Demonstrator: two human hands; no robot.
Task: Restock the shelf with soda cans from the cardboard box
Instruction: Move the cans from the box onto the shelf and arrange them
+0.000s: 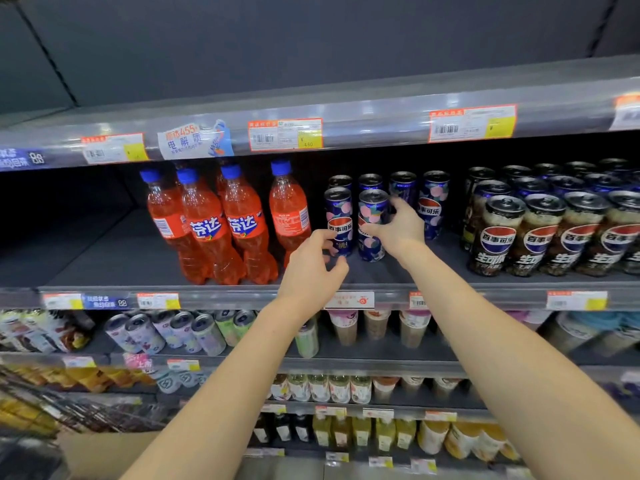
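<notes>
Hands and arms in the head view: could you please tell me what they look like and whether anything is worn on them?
The left hand and the right hand are bare: no gloves, and no rings that show. The left forearm and the right forearm are bare too, with no sleeve, watch or bracelet in view down to the picture's lower edge.

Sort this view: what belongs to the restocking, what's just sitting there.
Job:
blue Pepsi cans
front can, gripped by right hand
left hand, beside the cans
shelf
probable cardboard box

Just there:
orange soda bottles
black Pepsi cans
lower-shelf drinks
</notes>
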